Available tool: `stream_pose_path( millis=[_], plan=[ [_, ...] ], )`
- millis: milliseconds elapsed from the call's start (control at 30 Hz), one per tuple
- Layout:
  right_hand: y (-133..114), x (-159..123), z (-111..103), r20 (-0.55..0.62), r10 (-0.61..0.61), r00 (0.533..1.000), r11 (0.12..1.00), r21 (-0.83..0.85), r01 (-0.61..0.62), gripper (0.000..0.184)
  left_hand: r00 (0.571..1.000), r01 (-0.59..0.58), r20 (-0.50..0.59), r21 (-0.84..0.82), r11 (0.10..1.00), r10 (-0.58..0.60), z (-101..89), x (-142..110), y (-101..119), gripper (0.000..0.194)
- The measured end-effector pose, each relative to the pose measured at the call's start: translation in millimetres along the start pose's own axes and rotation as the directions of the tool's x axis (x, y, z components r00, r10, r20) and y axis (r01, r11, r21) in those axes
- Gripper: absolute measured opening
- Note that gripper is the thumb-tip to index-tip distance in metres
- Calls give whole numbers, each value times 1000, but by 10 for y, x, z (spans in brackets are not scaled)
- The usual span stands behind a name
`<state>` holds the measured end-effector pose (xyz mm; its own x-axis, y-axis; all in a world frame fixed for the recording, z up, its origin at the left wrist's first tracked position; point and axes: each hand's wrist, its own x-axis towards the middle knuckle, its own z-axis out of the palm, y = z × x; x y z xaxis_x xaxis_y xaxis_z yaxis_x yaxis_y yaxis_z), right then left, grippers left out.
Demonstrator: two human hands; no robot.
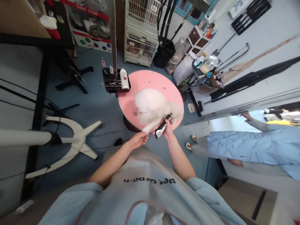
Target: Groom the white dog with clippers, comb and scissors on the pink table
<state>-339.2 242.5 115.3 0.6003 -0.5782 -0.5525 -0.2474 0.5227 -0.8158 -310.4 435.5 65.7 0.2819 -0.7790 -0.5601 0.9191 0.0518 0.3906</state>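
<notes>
A small white fluffy dog stands on a round pink table below me. My left hand is closed around the dog's paw at the near edge of the table. My right hand grips a black and white hair clipper, whose head rests against the dog's fur near its rear leg.
A black tool tray with scissors and a white bottle hangs on a metal post at the table's far left. A white chair base lies left on the blue floor. Wire cages stand behind. Another person in blue stands right.
</notes>
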Motion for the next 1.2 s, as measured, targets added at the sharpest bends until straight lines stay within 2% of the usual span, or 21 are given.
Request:
stream_pose_path(
  millis=[100, 167, 233, 300, 367, 433, 533, 667, 800, 867, 933, 1000, 1067, 1200],
  plan=[
    [-81, 5, -236, -117, -38, 992, 999, -16, 36, 33, 985, -159, -61, 52, 986, 162, 14, 75, -272, 34],
    [-146, -29, -365, -118, -155, 981, 988, -33, 152, 33, 970, -218, -79, 127, 968, 229, 30, 137, -477, 41],
    [-213, -75, -434, -41, -315, 948, 945, -110, 309, 33, 957, -255, -89, 194, 947, 275, 75, 187, -653, 43],
    [-270, -108, -437, 61, -446, 893, 864, -230, 447, 36, 943, -286, -98, 241, 927, 317, 142, 215, -778, 42],
    [-305, -103, -396, 154, -506, 849, 772, -358, 525, 39, 929, -306, -119, 284, 909, 350, 208, 227, -858, 39],
    [-319, -57, -342, 237, -505, 830, 698, -452, 555, 43, 913, -327, -134, 324, 887, 386, 253, 238, -916, 35],
    [-312, 47, -277, 314, -479, 820, 635, -520, 570, 53, 897, -348, -137, 366, 863, 420, 270, 270, -1007, 31],
    [-242, 105, -249, 374, -408, 833, 633, -542, 553, 61, 892, -337, -150, 413, 846, 428, 255, 323, -1140, 26],
    [-162, 46, -275, 421, -306, 854, 642, -571, 511, 57, 884, -344, -157, 416, 842, 439, 262, 346, -1202, 23],
    [-168, 38, -282, 388, -394, 833, 603, -575, 553, 59, 884, -340, -158, 430, 836, 440, 264, 345, -1198, 22],
    [-199, 67, -265, 338, -532, 776, 513, -600, 613, 62, 877, -340, -157, 465, 817, 454, 257, 341, -1186, 20],
    [-226, 116, -227, 341, -585, 736, 429, -640, 637, 62, 864, -344, -153, 516, 785, 480, 241, 338, -1179, 20],
    [-223, 159, -187, 380, -544, 749, 413, -655, 632, 61, 853, -342, -146, 568, 749, 501, 224, 337, -1178, 19],
    [-121, 172, -176, 367, -397, 841, 554, -635, 539, 48, 854, -328, -127, 621, 712, 504, 204, 334, -1167, 19]
  ],
)
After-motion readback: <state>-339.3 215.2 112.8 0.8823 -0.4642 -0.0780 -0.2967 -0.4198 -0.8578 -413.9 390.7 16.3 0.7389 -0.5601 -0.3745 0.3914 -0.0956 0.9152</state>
